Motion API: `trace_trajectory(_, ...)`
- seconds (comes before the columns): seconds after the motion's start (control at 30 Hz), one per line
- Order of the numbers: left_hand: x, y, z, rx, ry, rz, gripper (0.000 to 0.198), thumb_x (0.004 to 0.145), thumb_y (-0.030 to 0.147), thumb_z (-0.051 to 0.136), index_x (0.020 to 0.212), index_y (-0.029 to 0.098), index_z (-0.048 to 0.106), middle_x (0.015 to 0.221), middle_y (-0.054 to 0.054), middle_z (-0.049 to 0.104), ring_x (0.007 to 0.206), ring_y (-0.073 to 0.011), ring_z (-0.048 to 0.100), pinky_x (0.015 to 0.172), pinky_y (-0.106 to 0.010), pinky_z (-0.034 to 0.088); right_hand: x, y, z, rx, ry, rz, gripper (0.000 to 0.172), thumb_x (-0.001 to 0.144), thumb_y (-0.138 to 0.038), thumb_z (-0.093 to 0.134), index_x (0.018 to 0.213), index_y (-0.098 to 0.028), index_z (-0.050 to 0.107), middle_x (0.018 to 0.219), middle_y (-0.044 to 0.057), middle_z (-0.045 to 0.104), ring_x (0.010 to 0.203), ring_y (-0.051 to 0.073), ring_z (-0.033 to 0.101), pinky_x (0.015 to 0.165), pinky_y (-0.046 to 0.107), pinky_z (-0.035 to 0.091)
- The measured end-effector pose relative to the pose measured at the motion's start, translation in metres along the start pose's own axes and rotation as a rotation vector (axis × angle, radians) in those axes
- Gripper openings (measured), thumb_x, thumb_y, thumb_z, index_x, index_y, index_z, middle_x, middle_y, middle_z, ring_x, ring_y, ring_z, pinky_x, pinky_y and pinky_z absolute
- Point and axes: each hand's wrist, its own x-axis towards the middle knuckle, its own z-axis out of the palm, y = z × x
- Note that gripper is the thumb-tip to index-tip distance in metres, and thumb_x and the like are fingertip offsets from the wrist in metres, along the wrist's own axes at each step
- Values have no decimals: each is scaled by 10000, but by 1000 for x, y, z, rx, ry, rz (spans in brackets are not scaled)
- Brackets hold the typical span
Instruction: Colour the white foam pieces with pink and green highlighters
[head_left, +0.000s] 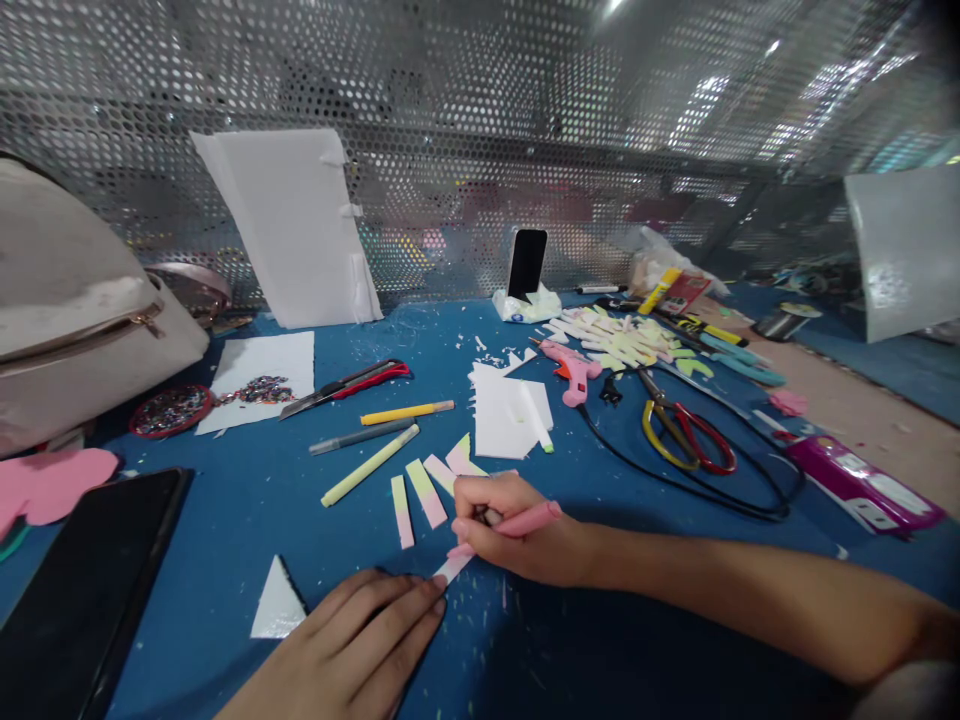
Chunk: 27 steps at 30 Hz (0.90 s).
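My right hand (517,525) is closed around a pink marker (536,518), its tip down at a small white strip (454,567) partly coloured pink. Flat on the blue table, my left hand (360,640) has its fingers stretched out, the fingertips pressing the strip's near end. Just beyond lie several pink-and-yellow strips, among them a narrow strip (402,512) and a wider strip (426,493). Farther left are a yellow-green marker (370,466), a grey marker (361,436) and an orange marker (407,412). A white triangular piece (277,602) sits beside my left hand.
White sheets (512,415) lie mid-table. Right of them are a pink glue gun (574,370) with its cord, scissors (686,435), a purple packet (862,483) and a pile of coloured strips (622,335). At left are a phone (90,590), a cutter knife (345,385) and a bag (82,320).
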Motion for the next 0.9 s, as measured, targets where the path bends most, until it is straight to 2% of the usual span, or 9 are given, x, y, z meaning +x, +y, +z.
trace_trajectory(0.13, 2, -1, -2, 7, 15, 15, 435, 1125, 140, 295, 1425, 163, 609, 1395, -26, 665, 1220, -184, 619, 1113, -290, 467, 1, 1, 1, -11, -32, -8, 260, 898, -216, 582, 676, -190, 450, 617, -52, 499, 560, 87, 439, 564, 218, 346)
trace_trajectory(0.27, 4, 1, -5, 30, 7, 10, 439, 1133, 147, 280, 1430, 174, 603, 1403, -10, 660, 1227, -177, 617, 1117, -287, 457, 0, 1, 2, -20, -8, 8, 276, 903, -230, 584, 671, -193, 439, 608, -55, 482, 549, 89, 435, 554, 219, 341)
trace_trajectory(0.47, 6, 1, -6, 44, 21, 19, 448, 1145, 173, 256, 1415, 172, 615, 1380, -5, 678, 1197, -173, 640, 1059, -279, 505, 0, 2, 2, -8, 4, 15, 278, 903, -221, 599, 670, -187, 452, 624, -53, 501, 556, 87, 450, 568, 220, 354)
trace_trajectory(0.63, 6, 1, -5, 27, 12, 12, 438, 1138, 157, 278, 1427, 171, 606, 1392, -15, 668, 1208, -180, 628, 1084, -293, 487, 1, 2, 2, 12, -3, 44, 281, 916, -239, 585, 675, -185, 451, 643, -47, 503, 578, 89, 467, 570, 219, 357)
trace_trajectory(0.8, 7, 1, -4, 13, 13, 2, 438, 1138, 172, 279, 1421, 177, 613, 1388, -2, 669, 1214, -187, 614, 1095, -295, 464, 1, 0, 2, -2, -10, 67, 303, 907, -247, 572, 651, -187, 422, 606, -59, 444, 552, 85, 386, 547, 222, 319)
trace_trajectory(0.9, 8, 1, -4, 18, 18, 23, 434, 1137, 179, 283, 1427, 161, 605, 1393, -20, 664, 1210, -199, 614, 1073, -299, 477, 1, -1, 1, 22, -2, 64, 271, 905, -245, 570, 674, -186, 442, 629, -56, 469, 550, 82, 387, 546, 217, 330)
